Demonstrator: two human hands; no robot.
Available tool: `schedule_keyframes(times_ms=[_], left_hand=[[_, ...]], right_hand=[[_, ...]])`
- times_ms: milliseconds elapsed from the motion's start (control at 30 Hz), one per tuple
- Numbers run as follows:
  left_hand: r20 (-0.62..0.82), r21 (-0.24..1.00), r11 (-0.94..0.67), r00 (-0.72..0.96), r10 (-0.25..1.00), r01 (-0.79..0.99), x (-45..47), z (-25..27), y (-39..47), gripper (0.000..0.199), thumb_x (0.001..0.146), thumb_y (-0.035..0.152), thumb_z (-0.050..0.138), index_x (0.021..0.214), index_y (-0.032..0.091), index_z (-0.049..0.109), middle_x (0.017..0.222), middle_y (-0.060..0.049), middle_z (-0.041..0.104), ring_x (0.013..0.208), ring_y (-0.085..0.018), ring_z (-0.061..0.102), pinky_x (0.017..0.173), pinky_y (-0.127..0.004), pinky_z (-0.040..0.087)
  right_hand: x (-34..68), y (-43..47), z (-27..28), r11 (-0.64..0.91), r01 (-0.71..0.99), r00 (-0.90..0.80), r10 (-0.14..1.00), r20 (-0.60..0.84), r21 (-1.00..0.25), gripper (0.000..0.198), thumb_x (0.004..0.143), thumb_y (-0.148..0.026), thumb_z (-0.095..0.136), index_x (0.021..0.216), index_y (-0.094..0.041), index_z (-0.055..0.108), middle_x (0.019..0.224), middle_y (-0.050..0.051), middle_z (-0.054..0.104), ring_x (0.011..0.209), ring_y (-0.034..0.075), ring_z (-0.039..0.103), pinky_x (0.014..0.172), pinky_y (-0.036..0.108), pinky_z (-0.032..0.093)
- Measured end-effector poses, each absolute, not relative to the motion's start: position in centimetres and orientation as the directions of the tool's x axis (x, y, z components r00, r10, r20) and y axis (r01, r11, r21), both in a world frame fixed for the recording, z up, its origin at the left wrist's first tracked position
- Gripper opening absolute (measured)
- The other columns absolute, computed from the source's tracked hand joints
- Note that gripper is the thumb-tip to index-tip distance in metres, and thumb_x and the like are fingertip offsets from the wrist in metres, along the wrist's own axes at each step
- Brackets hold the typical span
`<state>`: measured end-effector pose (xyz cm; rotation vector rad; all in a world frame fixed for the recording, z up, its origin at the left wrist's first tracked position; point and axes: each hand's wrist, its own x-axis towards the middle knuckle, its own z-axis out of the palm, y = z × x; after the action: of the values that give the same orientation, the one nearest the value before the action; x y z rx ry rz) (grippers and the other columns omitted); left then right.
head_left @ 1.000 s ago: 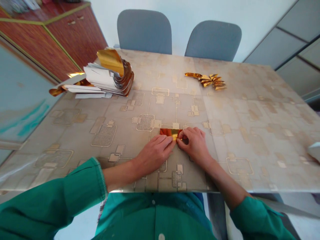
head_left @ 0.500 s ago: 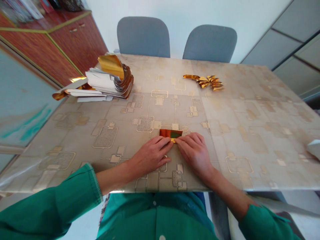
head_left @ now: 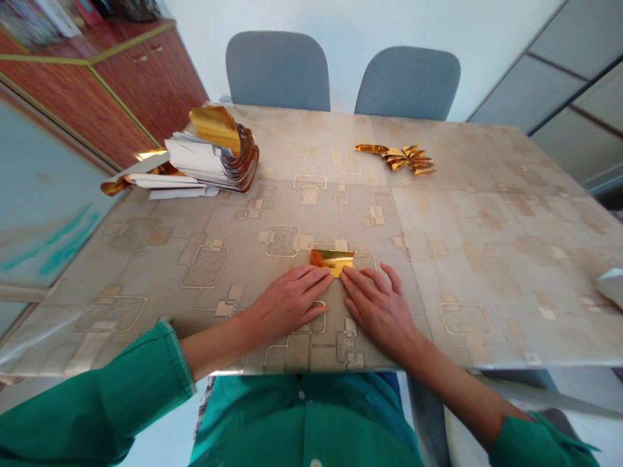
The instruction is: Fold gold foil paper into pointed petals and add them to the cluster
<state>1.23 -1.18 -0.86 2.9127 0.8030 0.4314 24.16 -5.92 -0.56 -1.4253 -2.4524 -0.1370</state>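
Note:
A small rectangle of shiny gold foil paper lies flat on the patterned tablecloth, close in front of me. My left hand rests with stretched fingers on its lower left edge, the thumb apart on the cloth. On the lower right edge lie the fingertips of my right hand, its fingers spread and the outer ones raised a little. Both hands press from above without gripping. My fingers hide the near edge of the paper.
At the back left stands a thick stack of gold and white foil paper. Several folded gold pieces lie in a small heap at the back right. Two grey chairs face me across the table. A white object is at the right edge.
The fingers of my right hand have spread and lifted slightly. More of the gold paper now shows between my hands, and it looks brighter. My left hand has hardly moved.

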Motion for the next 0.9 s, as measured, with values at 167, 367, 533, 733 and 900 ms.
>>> schedule_keyframes(times_ms=[167,367,533,733,900], left_hand=[[0.272,0.136,-0.840,0.796,0.541,0.525,-0.1,-0.8,-1.2,0.043,0.101,0.038,0.046,0.135,0.012,0.053,0.135,-0.012,0.059,0.120,-0.026,0.055,0.109,-0.046,0.037],[0.283,0.131,-0.820,0.772,0.569,0.557,-0.9,-0.6,-1.5,0.042,0.102,0.037,0.044,0.135,0.014,0.053,0.136,-0.011,0.059,0.122,-0.024,0.055,0.113,-0.047,0.031],[0.272,0.129,-0.795,0.750,0.603,0.592,-0.7,-0.3,-1.6,0.039,0.100,0.038,0.050,0.131,0.016,0.057,0.132,-0.008,0.063,0.117,-0.026,0.057,0.115,-0.052,0.026],[0.272,0.157,-0.787,0.740,0.615,0.596,-0.4,-0.5,-1.5,0.039,0.099,0.041,0.051,0.129,0.018,0.059,0.129,-0.007,0.064,0.114,-0.026,0.055,0.114,-0.054,0.026],[0.262,0.192,-0.794,0.749,0.608,0.577,-0.3,-0.6,-1.4,0.042,0.095,0.045,0.055,0.127,0.018,0.061,0.126,-0.009,0.063,0.116,-0.027,0.053,0.114,-0.057,0.027]], right_hand=[[24.5,-6.3,-0.4,0.493,0.866,-0.456,0.848,0.271,-0.086,0.038,0.096,-0.025,0.053,0.134,-0.020,0.058,0.138,0.004,0.060,0.120,0.027,0.053,0.114,0.053,0.022],[24.5,-6.4,-0.3,0.483,0.871,-0.444,0.854,0.270,-0.096,0.037,0.096,-0.024,0.053,0.133,-0.022,0.058,0.138,0.004,0.060,0.120,0.027,0.053,0.114,0.054,0.023],[24.8,-6.3,-0.1,0.479,0.875,-0.445,0.856,0.262,-0.077,0.036,0.096,-0.023,0.052,0.131,-0.018,0.059,0.136,0.006,0.061,0.118,0.027,0.054,0.114,0.053,0.023],[24.8,-6.3,0.0,0.462,0.884,-0.422,0.854,0.304,-0.072,0.032,0.097,-0.024,0.050,0.125,-0.015,0.063,0.130,0.007,0.065,0.113,0.027,0.055,0.113,0.052,0.024],[25.6,-5.2,0.7,0.436,0.886,-0.368,0.869,0.331,-0.158,0.023,0.097,-0.025,0.051,0.110,-0.018,0.069,0.112,0.006,0.072,0.103,0.025,0.057,0.106,0.049,0.033]])
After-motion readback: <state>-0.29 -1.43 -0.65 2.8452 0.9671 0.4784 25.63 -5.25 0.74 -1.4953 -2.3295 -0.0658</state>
